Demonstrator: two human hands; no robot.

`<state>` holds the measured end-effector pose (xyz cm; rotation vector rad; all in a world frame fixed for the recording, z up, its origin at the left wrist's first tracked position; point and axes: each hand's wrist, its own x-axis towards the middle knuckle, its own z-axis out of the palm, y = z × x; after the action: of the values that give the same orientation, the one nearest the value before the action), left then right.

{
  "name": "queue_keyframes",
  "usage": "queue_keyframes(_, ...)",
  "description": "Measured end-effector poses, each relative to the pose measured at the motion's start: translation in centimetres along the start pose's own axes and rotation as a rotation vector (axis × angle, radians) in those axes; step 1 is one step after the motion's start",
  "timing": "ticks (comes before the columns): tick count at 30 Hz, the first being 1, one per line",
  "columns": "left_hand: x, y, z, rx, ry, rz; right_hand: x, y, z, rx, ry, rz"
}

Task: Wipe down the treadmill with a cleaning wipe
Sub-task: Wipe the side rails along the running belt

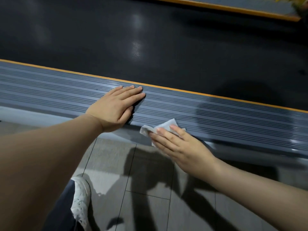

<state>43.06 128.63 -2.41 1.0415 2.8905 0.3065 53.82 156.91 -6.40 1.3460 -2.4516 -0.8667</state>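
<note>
At the far left the ribbed grey side rail [50, 84] of the treadmill runs in from the frame edge, edged on its far side by a thin orange stripe [183, 90]; beyond that stripe lies the dark running belt [150, 47], with pale light reflections on it. Low at the left a white shoe [80, 199] stands on the grey tiled floor [150, 205], beside a dark trouser leg. The left hand [116, 107] lies flat on the rail, palm down, fingers [133, 93] straight and together, gripping nothing, their tips close to the orange stripe. Just to the right, at the near edge of the same rail, sits the crumpled white cleaning wipe [164, 126]; the right hand [181, 149] presses on it with straight, extended fingers [165, 134], the wipe showing beyond and beside the fingertips; whether the thumb pinches the wipe from below I cannot tell. Shadows of both arms fall on the floor tiles below the hands. At the upper right a second orange-edged rail [233, 7] borders the far side of the belt.
</note>
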Motion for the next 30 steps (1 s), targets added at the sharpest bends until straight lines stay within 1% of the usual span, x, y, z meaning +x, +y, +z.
queue_keyframes(1,0.0,0.0,0.0,-0.009,-0.004,-0.003,0.1,-0.3,0.0,0.000,0.002,-0.014)
queue_keyframes(3,-0.1,-0.1,-0.1,-0.012,-0.007,-0.010,0.7,-1.2,0.2,-0.074,-0.061,-0.097)
queue_keyframes(5,-0.1,-0.1,-0.2,-0.012,-0.003,-0.011,1.3,-1.6,0.5,-0.091,-0.128,-0.164)
queue_keyframes(6,-0.1,-0.1,-0.2,-0.016,-0.003,-0.011,1.4,-1.3,0.4,-0.089,-0.131,-0.166)
queue_keyframes(8,-0.1,-0.1,-0.2,-0.023,-0.008,-0.008,1.3,-0.8,0.6,-0.045,-0.063,-0.101)
queue_keyframes(10,-0.1,-0.1,-0.2,-0.015,-0.003,-0.010,0.9,-0.8,0.1,0.047,0.026,0.024)
queue_keyframes(12,-0.2,-0.2,-0.1,-0.013,-0.001,-0.004,1.2,-1.2,-1.2,0.209,0.107,0.156)
queue_keyframes(13,-0.2,-0.3,-0.1,-0.016,-0.001,-0.003,1.6,-1.5,-2.0,0.311,0.126,0.254)
queue_keyframes(15,-0.2,-0.4,0.0,-0.027,0.004,-0.004,3.0,-1.5,-3.6,0.538,0.133,0.533)
queue_keyframes(16,-0.2,-0.4,0.0,-0.029,0.006,-0.006,3.9,-1.0,-4.4,0.655,0.105,0.677)
queue_keyframes(17,-0.2,-0.4,0.0,-0.032,0.007,-0.009,4.5,-0.2,-5.0,0.747,0.046,0.781)
queue_keyframes(19,-0.2,-0.3,0.0,-0.043,0.012,-0.009,4.4,1.3,-5.2,0.842,-0.080,0.903)
queue_keyframes(21,-0.2,-0.3,0.0,-0.051,0.014,-0.009,1.7,2.8,-3.9,0.851,-0.201,1.047)
queue_keyframes(23,-0.2,-0.4,0.0,-0.053,0.015,-0.014,-3.2,5.0,-2.3,0.826,-0.278,1.299)
queue_keyframes(25,-0.2,-0.4,0.1,-0.047,0.010,-0.013,-7.9,7.2,-1.4,0.821,-0.417,1.552)
queue_keyframes(27,-0.1,-0.4,0.1,-0.038,0.003,-0.016,-8.6,8.6,-0.7,0.849,-0.500,1.658)
queue_keyframes(28,0.0,-0.4,0.0,-0.036,0.001,-0.015,-6.9,8.7,-0.6,0.845,-0.496,1.653)
queue_keyframes(29,0.0,-0.4,0.0,-0.034,0.000,-0.012,-4.1,8.4,-0.7,0.838,-0.456,1.592)
queue_keyframes(30,0.0,-0.4,-0.1,-0.032,0.000,-0.012,-0.8,7.8,-0.9,0.805,-0.380,1.490)
